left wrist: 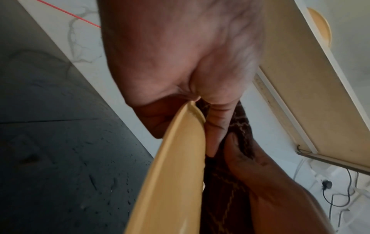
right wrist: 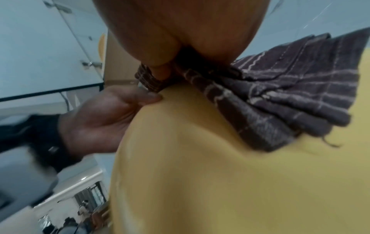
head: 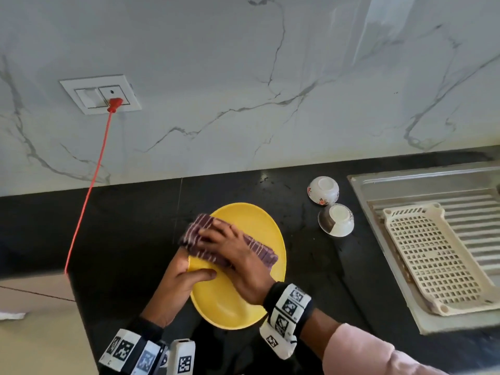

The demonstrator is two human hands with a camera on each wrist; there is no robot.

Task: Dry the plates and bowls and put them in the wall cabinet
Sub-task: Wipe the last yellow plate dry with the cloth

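A yellow plate [head: 243, 299] is held tilted above the black counter [head: 121, 226]. My left hand [head: 189, 274] grips its left rim, thumb on the upper face and fingers underneath. My right hand [head: 230, 244] presses a folded dark purple striped cloth [head: 259, 250] against the plate's upper face. In the right wrist view the thumb tucks into the cloth [right wrist: 280, 95] on the plate [right wrist: 200, 174]. The left wrist view shows the plate [left wrist: 180, 166] edge-on under my left thumb. Two small bowls [head: 323, 190] [head: 336, 220] lie upside down on the counter to the right.
At the right, a steel sink drainboard [head: 384, 239] carries a cream perforated plastic basket [head: 433, 255]. A red cord [head: 89, 190] runs from a wall socket [head: 113, 100] down past the counter's left edge. A beige wall cabinet [left wrist: 300, 79] hangs overhead.
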